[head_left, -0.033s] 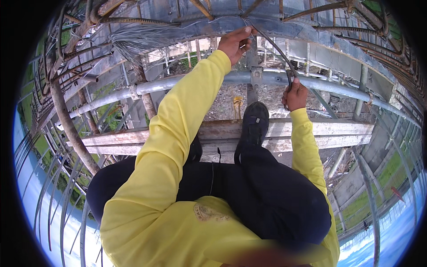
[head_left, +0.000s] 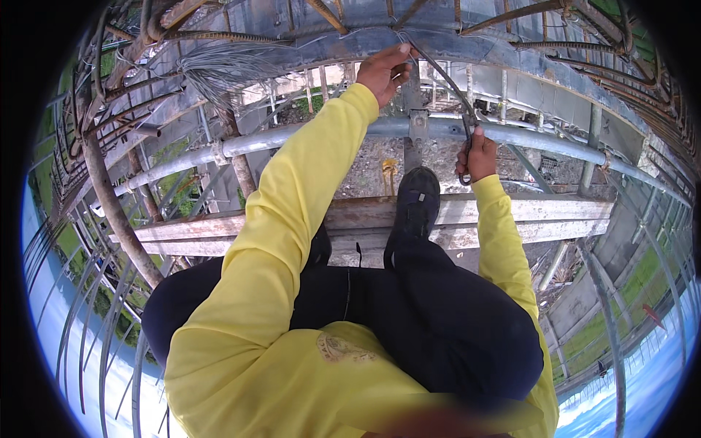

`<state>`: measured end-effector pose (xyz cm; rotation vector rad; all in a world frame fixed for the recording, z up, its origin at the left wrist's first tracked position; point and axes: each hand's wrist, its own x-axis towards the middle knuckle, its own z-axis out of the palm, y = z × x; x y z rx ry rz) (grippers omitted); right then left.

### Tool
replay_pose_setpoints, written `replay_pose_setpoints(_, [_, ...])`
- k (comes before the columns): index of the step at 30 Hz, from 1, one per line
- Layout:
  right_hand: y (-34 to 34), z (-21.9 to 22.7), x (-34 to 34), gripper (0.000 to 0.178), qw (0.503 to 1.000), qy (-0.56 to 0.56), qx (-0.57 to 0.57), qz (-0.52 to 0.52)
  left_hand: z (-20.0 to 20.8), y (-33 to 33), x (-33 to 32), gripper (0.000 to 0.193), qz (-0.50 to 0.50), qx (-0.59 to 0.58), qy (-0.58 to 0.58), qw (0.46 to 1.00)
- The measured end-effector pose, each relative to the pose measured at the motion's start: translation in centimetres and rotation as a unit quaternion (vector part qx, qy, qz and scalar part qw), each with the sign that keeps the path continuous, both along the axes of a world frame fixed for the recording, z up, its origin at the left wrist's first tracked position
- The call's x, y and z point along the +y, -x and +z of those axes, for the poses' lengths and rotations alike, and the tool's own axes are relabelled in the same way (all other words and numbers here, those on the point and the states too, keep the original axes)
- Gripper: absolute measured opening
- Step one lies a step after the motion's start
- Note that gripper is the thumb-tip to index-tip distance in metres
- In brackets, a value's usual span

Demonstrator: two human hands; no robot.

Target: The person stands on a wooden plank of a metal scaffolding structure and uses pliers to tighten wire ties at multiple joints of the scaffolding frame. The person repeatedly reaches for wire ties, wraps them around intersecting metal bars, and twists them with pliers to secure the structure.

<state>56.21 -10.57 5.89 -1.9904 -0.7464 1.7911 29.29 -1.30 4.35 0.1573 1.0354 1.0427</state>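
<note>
My right hand [head_left: 480, 155] is closed round the lower part of a dark, curved tie-wire hook [head_left: 447, 80], and a rounded loop of the tool shows below my fingers. The hook's upper end reaches the top edge of a grey beam-side panel [head_left: 343, 46], where a thin strand of wire lies among the bars. Close to that tip, my left hand [head_left: 385, 73] pinches with thumb and forefinger, apparently on thin tie wire. The other fingers are curled. To the left of it, a bundle of grey tie wire [head_left: 226, 67] hangs over the panel.
Rusty rebar [head_left: 544, 14] crosses the top and both sides. A round scaffold pipe [head_left: 292, 134] runs across beyond my feet. My shoe [head_left: 417, 201] is by wooden planks [head_left: 511, 210], with rubble ground [head_left: 365, 166] far below. Upright poles [head_left: 610, 336] stand at lower right.
My right hand has shifted slightly left with the hook, swinging its lower end left and baring the loop below my fingers. My left hand stays in nearly the same place.
</note>
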Motion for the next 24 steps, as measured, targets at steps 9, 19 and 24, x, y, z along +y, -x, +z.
replay_pose_setpoints(9, [-0.8,1.1,1.4,0.056,0.991,0.077,0.082,0.075,0.7,0.0,1.7,0.030,-0.020,0.115,0.053,0.992])
replay_pose_setpoints(19, [2.2,0.5,-1.5,0.049,0.994,-0.010,0.022,0.109,2.8,-1.0,3.4,0.017,0.002,0.159,0.118,0.980])
replay_pose_setpoints(24, [2.2,1.9,-1.3,0.038,0.979,0.142,0.140,0.047,3.2,-4.6,5.3,0.012,0.189,0.129,0.193,0.954])
